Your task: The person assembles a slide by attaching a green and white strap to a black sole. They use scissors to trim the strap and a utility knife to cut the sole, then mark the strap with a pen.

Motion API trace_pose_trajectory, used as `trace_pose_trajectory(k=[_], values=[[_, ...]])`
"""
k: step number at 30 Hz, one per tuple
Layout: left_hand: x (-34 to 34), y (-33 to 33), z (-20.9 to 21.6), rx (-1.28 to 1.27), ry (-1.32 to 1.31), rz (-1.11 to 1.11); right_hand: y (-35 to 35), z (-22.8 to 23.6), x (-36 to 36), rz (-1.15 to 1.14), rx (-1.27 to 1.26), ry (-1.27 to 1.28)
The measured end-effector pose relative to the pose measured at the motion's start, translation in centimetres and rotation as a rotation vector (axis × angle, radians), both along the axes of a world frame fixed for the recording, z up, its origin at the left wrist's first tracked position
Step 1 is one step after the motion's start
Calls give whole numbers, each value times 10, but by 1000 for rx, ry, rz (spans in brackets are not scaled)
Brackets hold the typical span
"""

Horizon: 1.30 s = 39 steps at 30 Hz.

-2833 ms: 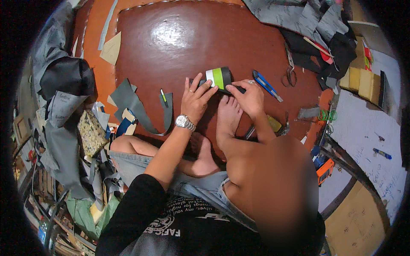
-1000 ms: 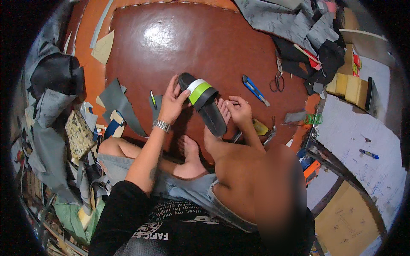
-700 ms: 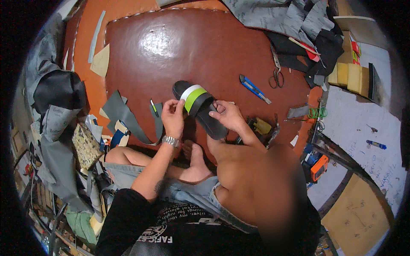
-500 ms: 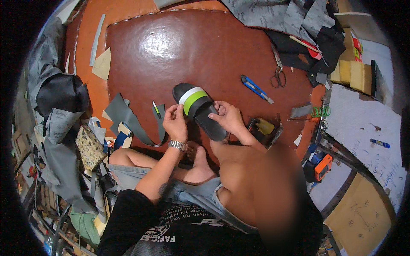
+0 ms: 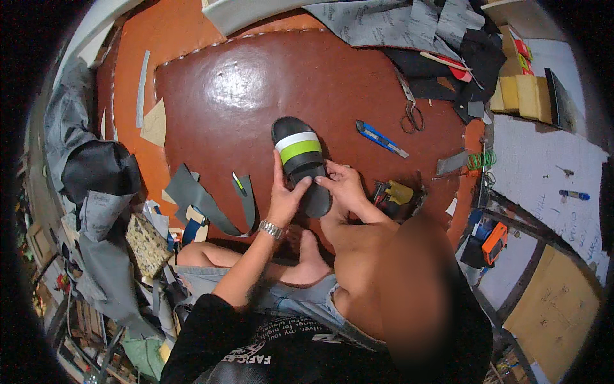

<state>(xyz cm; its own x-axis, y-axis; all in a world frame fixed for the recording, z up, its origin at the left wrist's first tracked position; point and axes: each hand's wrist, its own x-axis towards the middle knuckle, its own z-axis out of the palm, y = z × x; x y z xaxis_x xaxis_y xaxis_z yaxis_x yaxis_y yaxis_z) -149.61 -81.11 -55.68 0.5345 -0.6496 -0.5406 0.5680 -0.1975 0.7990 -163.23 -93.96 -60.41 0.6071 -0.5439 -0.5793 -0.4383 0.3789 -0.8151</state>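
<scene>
Sandal (image 5: 302, 148) mid-frame, likely light and bendy, sits gripped by left hand (image 5: 285, 196) and right hand (image 5: 345, 185), best held by its edges.

A bright glare (image 5: 238, 86) whitens the glossy brown surface (image 5: 345, 83).

The sandal (image 5: 302, 148) is between the left hand (image 5: 286, 195) and the right hand (image 5: 343, 185), over the work surface (image 5: 256, 83). To its right lies the utility knife (image 5: 382, 139), then the scissors (image 5: 412, 116) farther right, just before the heap of sheets (image 5: 393, 27) at the far right. To its left, the pen (image 5: 238, 184) lies at one end of the offcut (image 5: 198, 198), with the card (image 5: 153, 123) beyond, farther left.
</scene>
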Motion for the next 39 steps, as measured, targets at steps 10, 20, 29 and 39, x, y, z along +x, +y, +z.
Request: trace_pose_trajectory(k=[10, 20, 29, 39], values=[[41, -50, 15, -89, -147, -186, -1, 16, 8, -208, -124, -123], [46, -36, 1, -7, -189, -282, -29, 29, 6, -154, -305, -59], [-8, -44, 21, 490, -1105, -724, -77, 45, 12, 191, -713, 209], [-31, -47, 26, 554, -1295, -772, -86, 37, -2, 171, -773, 113]])
